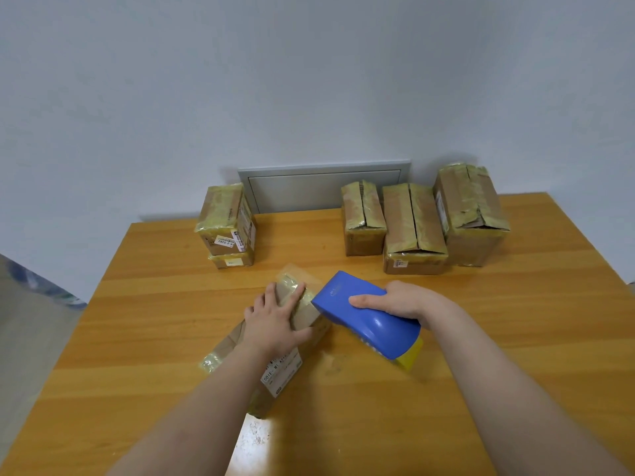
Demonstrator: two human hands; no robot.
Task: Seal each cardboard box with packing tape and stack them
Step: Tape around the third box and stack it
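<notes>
A long cardboard box (311,316) with white labels lies in the middle of the wooden table, under my left hand (273,319), which presses flat on its top with fingers spread. My right hand (395,300) grips a blue tape dispenser (369,316) with a yellow roll, its front edge touching the box's far right side. A strip of clear tape runs from the box's far end. At the back left, two taped boxes (226,226) sit stacked. Three boxes (414,228) with open top seams stand side by side at the back right.
The wooden table (515,338) reaches the white wall. A grey panel (323,187) is set in the wall behind the table. A loose flap with tape (220,352) sticks out left of the box under my left forearm. The floor shows past the left edge.
</notes>
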